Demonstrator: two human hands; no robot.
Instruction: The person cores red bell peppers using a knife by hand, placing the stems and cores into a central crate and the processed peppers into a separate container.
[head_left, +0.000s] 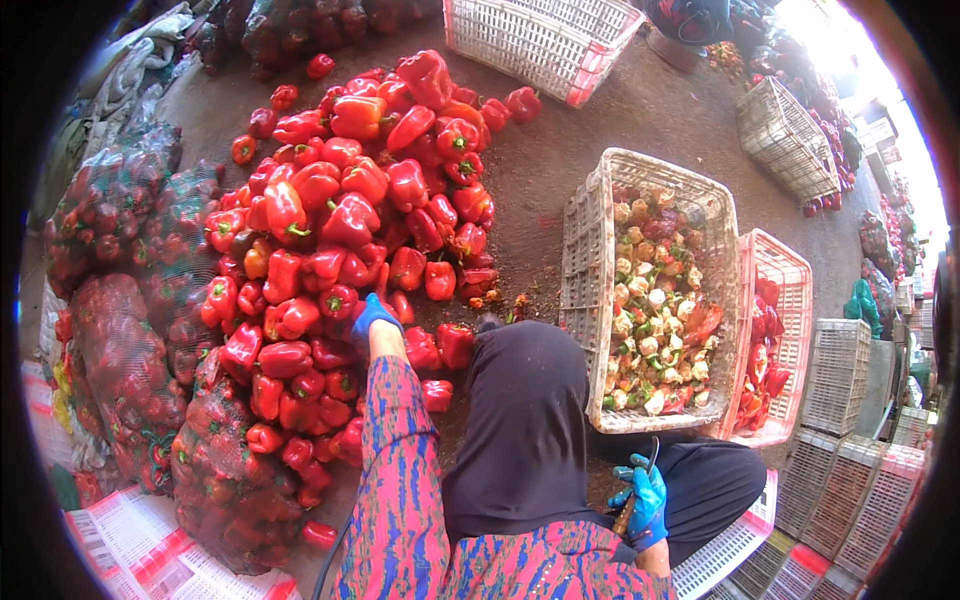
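Note:
My left hand (375, 319), in a blue glove, reaches into a large heap of red bell peppers (352, 217). Its fingers touch peppers at the near side of the heap, though whether they grip one is hidden. Beside my right knee, my right hand (645, 499), in a blue glove, is closed around a small knife (625, 516) with a wooden handle and a thin curved blade pointing up. Just beyond that hand stands a dirty white plastic crate (596, 300) holding cut pepper cores with green stems (656, 307).
Right of the core crate, a pink plastic crate (801, 337) holds red pepper pieces (761, 360). Mesh sacks of peppers (124, 375) line the left. A white crate (540, 45) lies ahead, near another person's shoe (675, 49). Stacked crates (836, 375) stand far right.

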